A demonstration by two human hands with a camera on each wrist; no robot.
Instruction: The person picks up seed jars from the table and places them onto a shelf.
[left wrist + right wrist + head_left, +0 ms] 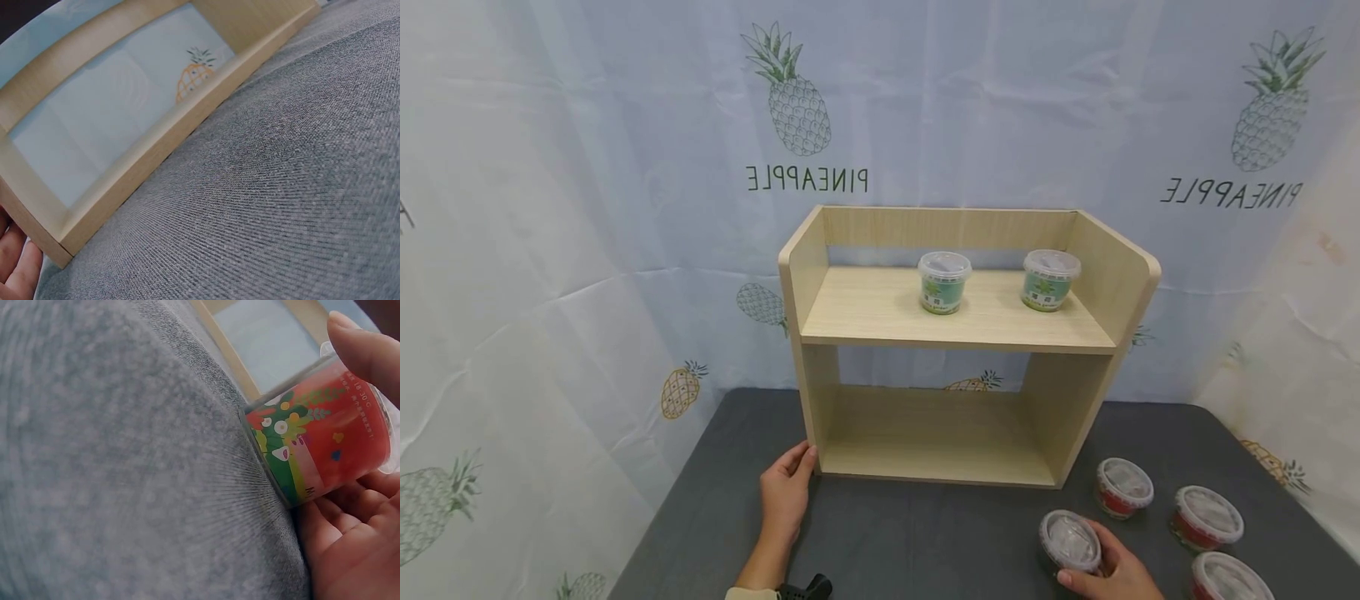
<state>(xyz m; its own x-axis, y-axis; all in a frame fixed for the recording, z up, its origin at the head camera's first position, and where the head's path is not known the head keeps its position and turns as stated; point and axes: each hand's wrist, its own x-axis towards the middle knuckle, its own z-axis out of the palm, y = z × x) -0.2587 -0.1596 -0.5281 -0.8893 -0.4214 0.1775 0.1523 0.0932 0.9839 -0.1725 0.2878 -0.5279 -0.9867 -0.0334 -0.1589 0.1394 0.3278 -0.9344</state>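
Note:
At the lower left of a two-tier wooden shelf, my left hand touches the outer face of the side panel near its front edge. In the left wrist view, its fingers lie against the outside of that panel. My right hand grips a small lidded plastic cup on the table, right of centre. The right wrist view shows this cup's red label with cartoon pictures, the thumb on one side and fingers on the other. The cup's base is at the cloth.
Two green-labelled lidded cups stand on the upper tier. Red-labelled lidded cups stand on the grey cloth table at the right. A pineapple-print curtain hangs behind.

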